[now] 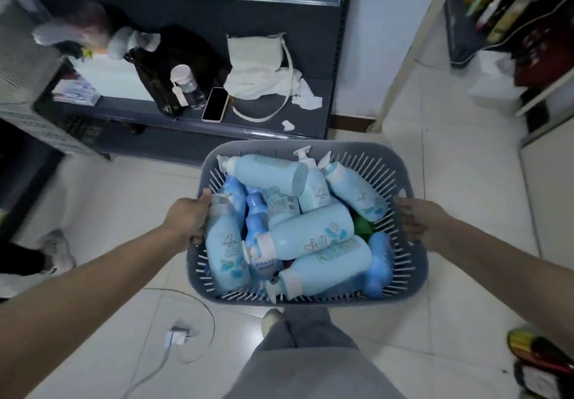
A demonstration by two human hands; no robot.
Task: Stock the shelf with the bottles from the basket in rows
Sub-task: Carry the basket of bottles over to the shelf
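A grey slatted plastic basket [413,262] hangs in front of me above the tiled floor, carried between both hands. My left hand [189,220] grips its left rim and my right hand [414,220] grips its right rim. Inside lie several light blue pump bottles [310,234] piled on their sides, with a few darker blue bottles [256,215] and something green [362,226] among them. The dark grey shelf [174,113] stands just beyond the basket, at the upper left.
On the shelf board lie a phone [215,104], a small clear bottle with a pink cap [186,86], a dark bag [174,66], a white cloth bag [257,69] and crumpled tissue [306,97]. A white charger and cable [177,336] lie on the floor. Another person's shoe [57,249] is at left. Goods racks stand at right.
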